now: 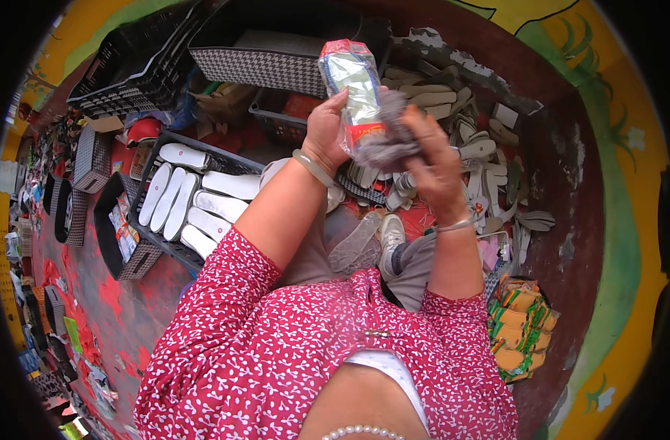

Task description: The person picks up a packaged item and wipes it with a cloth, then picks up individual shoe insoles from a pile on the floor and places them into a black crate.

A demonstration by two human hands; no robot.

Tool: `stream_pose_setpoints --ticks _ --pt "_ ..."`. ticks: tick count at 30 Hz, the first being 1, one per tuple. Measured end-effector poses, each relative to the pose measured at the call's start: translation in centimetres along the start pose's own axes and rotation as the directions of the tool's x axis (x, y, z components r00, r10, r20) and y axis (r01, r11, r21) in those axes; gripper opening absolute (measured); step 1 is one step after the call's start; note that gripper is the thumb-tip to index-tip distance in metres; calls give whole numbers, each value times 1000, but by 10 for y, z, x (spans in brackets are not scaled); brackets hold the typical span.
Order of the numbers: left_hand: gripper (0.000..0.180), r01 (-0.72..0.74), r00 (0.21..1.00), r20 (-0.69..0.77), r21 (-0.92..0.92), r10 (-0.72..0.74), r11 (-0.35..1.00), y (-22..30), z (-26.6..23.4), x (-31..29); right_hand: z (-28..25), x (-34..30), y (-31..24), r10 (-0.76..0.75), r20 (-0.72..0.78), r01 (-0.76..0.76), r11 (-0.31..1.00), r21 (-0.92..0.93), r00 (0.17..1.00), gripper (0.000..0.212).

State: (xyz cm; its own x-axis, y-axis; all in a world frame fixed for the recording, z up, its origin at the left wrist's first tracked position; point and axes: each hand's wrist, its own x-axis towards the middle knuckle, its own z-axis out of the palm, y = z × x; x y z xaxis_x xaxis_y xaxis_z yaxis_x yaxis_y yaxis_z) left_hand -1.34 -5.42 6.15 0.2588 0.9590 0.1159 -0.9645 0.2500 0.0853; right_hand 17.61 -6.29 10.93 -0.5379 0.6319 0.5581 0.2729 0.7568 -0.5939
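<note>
my left hand (326, 132) is closed around the lower part of a clear plastic packet (353, 88) with a pale insole inside and red printed bands at its top and near its bottom; i hold it upright in front of me, above my knees, and its top end stands clear above my fingers. my right hand (432, 165) is closed on a bunch of dark grey fabric (391, 143) that presses against the bottom end of the packet, so the two hands almost meet there. there is a pale bangle (313, 168) on my left wrist and a thin silver bracelet (456, 224) on my right. below my hands i see my sneakers (369, 242) on the red floor (129, 308). to my left sits a black crate (150, 233) with a row of white insoles (192, 198) lying flat in it, and beyond it a houndstooth box (265, 66) near the wall. to my right a loose heap of beige and grey insoles (467, 139) spreads over the floor, and lower down on that side stands a bundle of orange and green packets (521, 330). more small boxes and packets line the floor along the far left.
</note>
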Motion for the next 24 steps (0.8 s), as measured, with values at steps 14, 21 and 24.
stream_pose_setpoints --ticks 14,21,24 --pt "49 -2 978 -205 167 37 986 -35 -19 1 79 11 27 93 -187 -130 971 -198 978 45" --pt "58 -110 987 -94 168 127 980 8 -27 -1 83 -17 -2 -59 90 68 993 -101 994 49" --pt "57 -40 996 -74 212 57 976 -2 -19 -2 82 -7 7 -46 6 46 990 -137 999 44"
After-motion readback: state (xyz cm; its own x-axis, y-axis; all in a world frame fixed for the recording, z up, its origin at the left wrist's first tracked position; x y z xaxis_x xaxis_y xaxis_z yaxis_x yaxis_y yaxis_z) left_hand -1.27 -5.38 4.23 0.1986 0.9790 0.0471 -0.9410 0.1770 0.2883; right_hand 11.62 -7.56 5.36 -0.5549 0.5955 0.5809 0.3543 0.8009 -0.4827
